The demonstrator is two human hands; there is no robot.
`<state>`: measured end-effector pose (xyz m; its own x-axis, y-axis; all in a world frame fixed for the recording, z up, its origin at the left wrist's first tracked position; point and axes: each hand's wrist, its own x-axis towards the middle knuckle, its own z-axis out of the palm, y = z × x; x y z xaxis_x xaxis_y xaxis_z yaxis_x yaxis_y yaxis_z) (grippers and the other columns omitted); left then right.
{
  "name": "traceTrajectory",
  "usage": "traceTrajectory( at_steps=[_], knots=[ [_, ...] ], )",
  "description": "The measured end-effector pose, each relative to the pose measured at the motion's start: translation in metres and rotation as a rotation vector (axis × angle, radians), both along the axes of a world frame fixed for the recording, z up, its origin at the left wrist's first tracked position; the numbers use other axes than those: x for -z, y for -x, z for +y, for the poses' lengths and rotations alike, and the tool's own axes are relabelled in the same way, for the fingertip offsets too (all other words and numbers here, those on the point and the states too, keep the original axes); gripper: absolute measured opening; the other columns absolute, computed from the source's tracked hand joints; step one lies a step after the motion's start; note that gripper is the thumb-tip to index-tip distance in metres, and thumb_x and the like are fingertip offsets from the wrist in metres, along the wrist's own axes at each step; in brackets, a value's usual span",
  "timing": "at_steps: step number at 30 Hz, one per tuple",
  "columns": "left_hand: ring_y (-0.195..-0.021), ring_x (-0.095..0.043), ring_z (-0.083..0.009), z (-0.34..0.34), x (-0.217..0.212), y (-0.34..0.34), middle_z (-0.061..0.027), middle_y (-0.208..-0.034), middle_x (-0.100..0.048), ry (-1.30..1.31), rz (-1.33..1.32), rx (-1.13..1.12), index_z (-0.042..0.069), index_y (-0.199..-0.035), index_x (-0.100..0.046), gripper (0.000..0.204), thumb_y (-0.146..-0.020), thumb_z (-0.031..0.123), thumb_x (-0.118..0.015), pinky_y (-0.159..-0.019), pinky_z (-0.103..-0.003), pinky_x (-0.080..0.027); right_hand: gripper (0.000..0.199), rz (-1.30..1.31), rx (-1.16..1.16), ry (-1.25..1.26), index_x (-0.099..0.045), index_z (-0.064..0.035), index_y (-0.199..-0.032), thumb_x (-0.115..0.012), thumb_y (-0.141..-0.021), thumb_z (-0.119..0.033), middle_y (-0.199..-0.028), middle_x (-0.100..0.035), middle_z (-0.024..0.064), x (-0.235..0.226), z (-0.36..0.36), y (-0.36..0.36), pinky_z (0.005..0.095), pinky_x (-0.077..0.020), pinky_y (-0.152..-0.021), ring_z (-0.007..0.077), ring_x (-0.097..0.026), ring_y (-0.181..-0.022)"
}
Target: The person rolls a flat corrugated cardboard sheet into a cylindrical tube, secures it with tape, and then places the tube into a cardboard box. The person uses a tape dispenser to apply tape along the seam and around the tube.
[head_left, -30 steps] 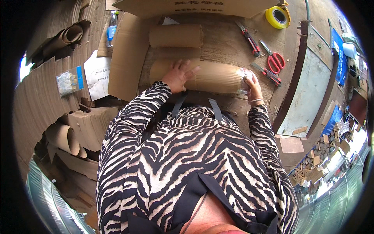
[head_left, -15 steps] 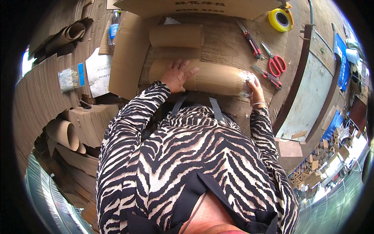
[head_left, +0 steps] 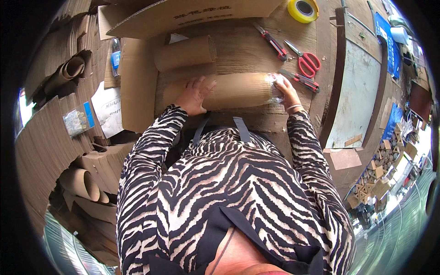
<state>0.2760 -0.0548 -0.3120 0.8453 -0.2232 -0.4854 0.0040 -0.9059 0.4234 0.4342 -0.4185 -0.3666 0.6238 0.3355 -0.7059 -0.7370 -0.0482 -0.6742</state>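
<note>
A brown corrugated cardboard roll [head_left: 238,91] lies crosswise on the wooden table in front of me. My left hand [head_left: 195,96] rests over its left part with the fingers spread. At the other end, clear shiny plastic [head_left: 274,87] covers the edge of the roll. My right hand [head_left: 288,93] closes around that end, with the fingertips on the plastic. Whatever lies inside the roll is hidden. Just beyond it is a second curled cardboard piece [head_left: 185,52].
Red-handled scissors [head_left: 308,63] and two red-and-black utility knives [head_left: 275,43] lie at the right. Farther back is a yellow tape roll [head_left: 303,10]. An open cardboard box [head_left: 137,85] stands behind and left; stacked cardboard [head_left: 43,119] fills the left side.
The whole view has turned slightly, shifting the table things left in the picture. Both hands stay on the cardboard roll in nearly the same grip.
</note>
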Motion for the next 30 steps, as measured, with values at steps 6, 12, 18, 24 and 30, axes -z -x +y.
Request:
traceTrajectory(
  at_steps=[6, 12, 18, 24, 30],
  knots=[
    [-0.142, -0.031, -0.0444, 0.001, -0.007, -0.004, -0.0216, -0.157, -0.028, -0.047, 0.043, 0.009, 0.028, -0.157, -0.026, 0.117, -0.061, 0.034, -0.092, -0.116, -0.057, -0.03, 0.052, 0.046, -0.051, 0.025, -0.054, -0.0078, -0.141, -0.067, -0.093, -0.024, -0.13, -0.064, 0.0035, -0.037, 0.014, -0.005, 0.0326, -0.0505, -0.093, 0.017, -0.061, -0.117],
    [-0.143, -0.03, -0.0455, 0.008, -0.002, 0.001, -0.0215, -0.16, -0.026, -0.054, 0.033, 0.039, 0.03, -0.16, -0.019, 0.12, -0.064, 0.038, -0.091, -0.116, -0.061, -0.028, 0.057, -0.066, -0.153, -0.008, -0.055, -0.0165, -0.143, -0.067, -0.091, -0.037, -0.134, -0.061, 0.0012, 0.007, -0.005, -0.002, 0.0408, -0.0484, -0.092, 0.0194, -0.057, -0.123],
    [-0.144, -0.031, -0.0457, 0.018, -0.008, -0.004, -0.0237, -0.161, -0.025, -0.123, 0.095, 0.087, 0.032, -0.161, -0.016, 0.119, -0.067, 0.043, -0.088, -0.116, -0.062, -0.027, 0.053, 0.094, -0.035, 0.006, -0.053, -0.0161, -0.145, -0.062, -0.093, -0.028, -0.137, -0.059, 0.0027, -0.008, 0.013, 0.006, 0.0406, -0.0517, -0.096, 0.0207, -0.058, -0.124],
    [-0.143, -0.036, -0.0423, 0.028, -0.009, 0.003, -0.0204, -0.16, -0.031, -0.099, 0.039, 0.053, 0.035, -0.161, -0.019, 0.122, -0.063, 0.04, -0.091, -0.114, -0.058, -0.031, 0.054, 0.111, -0.039, 0.014, -0.052, -0.0115, -0.145, -0.061, -0.097, -0.033, -0.138, -0.059, 0.0041, -0.027, 0.03, 0.008, 0.0401, -0.0498, -0.099, 0.0207, -0.057, -0.125],
    [-0.142, -0.038, -0.0409, 0.027, -0.012, 0.001, -0.0201, -0.16, -0.033, -0.106, 0.031, 0.053, 0.036, -0.161, -0.017, 0.123, -0.062, 0.039, -0.09, -0.116, -0.057, -0.03, 0.067, -0.32, -0.522, 0.437, -0.048, -0.001, -0.146, -0.073, -0.092, -0.033, -0.134, -0.061, 0.0159, -0.005, 0.026, -0.046, 0.035, -0.047, -0.102, 0.0214, -0.06, -0.121]
  ],
)
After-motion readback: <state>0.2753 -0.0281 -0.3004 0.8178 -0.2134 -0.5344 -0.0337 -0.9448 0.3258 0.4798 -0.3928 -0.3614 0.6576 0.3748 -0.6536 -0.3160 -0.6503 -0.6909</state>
